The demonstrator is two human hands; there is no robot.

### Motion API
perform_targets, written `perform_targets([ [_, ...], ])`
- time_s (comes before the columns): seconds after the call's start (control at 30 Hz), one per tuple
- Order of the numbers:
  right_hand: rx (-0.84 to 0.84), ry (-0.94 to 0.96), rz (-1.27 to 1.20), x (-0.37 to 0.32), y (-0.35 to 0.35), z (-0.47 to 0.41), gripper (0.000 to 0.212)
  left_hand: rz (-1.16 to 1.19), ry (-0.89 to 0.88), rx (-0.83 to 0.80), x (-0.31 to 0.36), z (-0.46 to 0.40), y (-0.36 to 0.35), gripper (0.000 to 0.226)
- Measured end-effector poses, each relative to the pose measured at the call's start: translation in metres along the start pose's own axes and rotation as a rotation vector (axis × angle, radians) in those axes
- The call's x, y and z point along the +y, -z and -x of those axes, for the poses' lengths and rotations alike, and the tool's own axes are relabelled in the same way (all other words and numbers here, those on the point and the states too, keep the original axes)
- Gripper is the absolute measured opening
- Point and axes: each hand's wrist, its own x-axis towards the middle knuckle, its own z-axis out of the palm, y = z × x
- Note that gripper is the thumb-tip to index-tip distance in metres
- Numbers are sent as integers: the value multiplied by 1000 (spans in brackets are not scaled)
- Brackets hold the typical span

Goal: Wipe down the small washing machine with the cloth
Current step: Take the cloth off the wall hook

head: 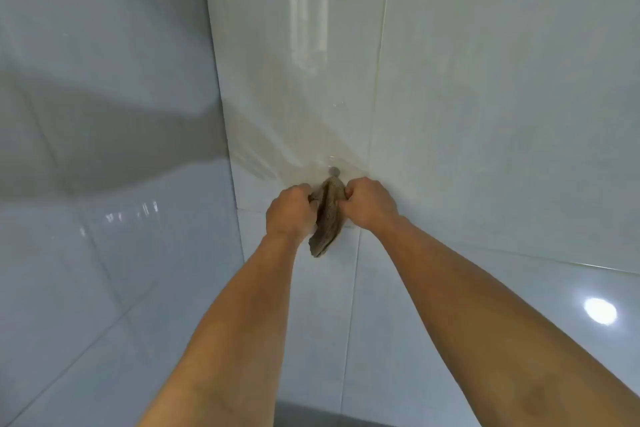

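Note:
A small brown cloth hangs from a grey wall hook on the tiled wall. My left hand grips the cloth's left edge and my right hand grips its right edge, both arms stretched up and forward. The cloth's lower end dangles below my hands. The washing machine is not in view.
Glossy pale tiles cover the wall ahead, and a second tiled wall meets it at a corner on the left. A lamp's bright reflection shows at the lower right. A dark strip lies at the bottom edge.

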Motion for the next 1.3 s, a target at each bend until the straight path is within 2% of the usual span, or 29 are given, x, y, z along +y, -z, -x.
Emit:
perform_targets([
  [0.17, 39, -7, -120, -2, 30, -1, 7, 333, 157, 105, 5, -10, 25, 8],
  [0.27, 54, 12, -200, -5, 56, 10, 13, 439, 174, 128, 13, -10, 50, 15],
  [0.37, -13, 37, -328, -10, 81, 28, 25, 459, 147, 145, 25, -4, 72, 19],
  [0.43, -63, 25, -411, -13, 94, 42, 19, 462, 127, 139, 36, 8, 86, 17],
  [0.47, -93, -3, -474, -14, 101, 53, 13, 464, 115, 136, 42, 16, 94, 17],
  [0.57, -225, -111, -667, -15, 119, 84, 27, 470, 81, 131, 54, 39, 112, 22],
  [0.7, -308, -113, -859, -19, 142, 123, 6, 584, 109, 121, 61, 65, 131, 21],
  [0.83, -321, -117, -1130, -31, 159, 155, 9, 955, 238, -11, 79, 95, 140, 34],
  [0.93, -340, -145, -1173, -38, 165, 176, 19, 1111, 276, -114, 99, 119, 132, 36],
  [1.03, -308, -157, -1140, -38, 170, 193, 17, 1220, 336, -209, 110, 138, 117, 29],
  [1.13, -197, -166, -1042, -27, 179, 209, 16, 1370, 336, -393, 118, 158, 107, 21],
  [1.3, -9, -144, -854, -5, 186, 220, 16, 1471, 296, -523, 132, 175, 94, 39],
])
